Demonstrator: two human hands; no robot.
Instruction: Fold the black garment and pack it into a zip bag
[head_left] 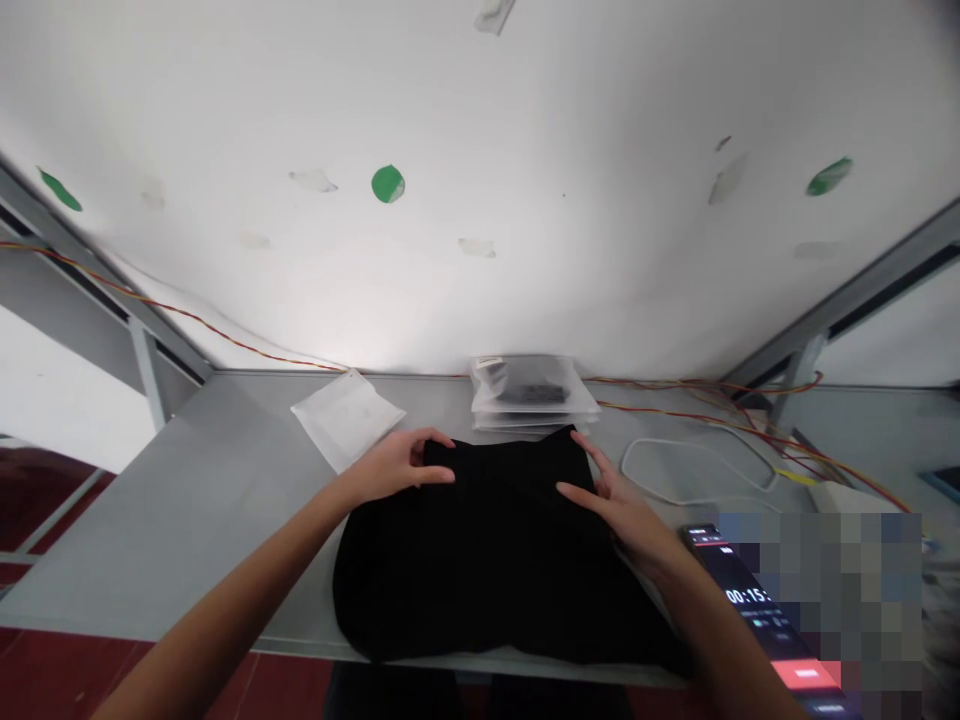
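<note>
A black garment (487,560) lies spread on the grey table (225,490), reaching to its near edge. My left hand (397,465) rests on the garment's far left corner, fingers curled over the fabric edge with the thumb on top. My right hand (611,495) lies on the garment's far right edge, fingers stretched out and slightly apart, pressing flat on the cloth.
Behind the garment sits a stack of clear plastic bags (532,395) with dark contents, and a flat white bag (346,417) to the left. A white cable (697,470) loops at right beside red-yellow wires (720,395). A phone (765,610) showing a timer lies near right.
</note>
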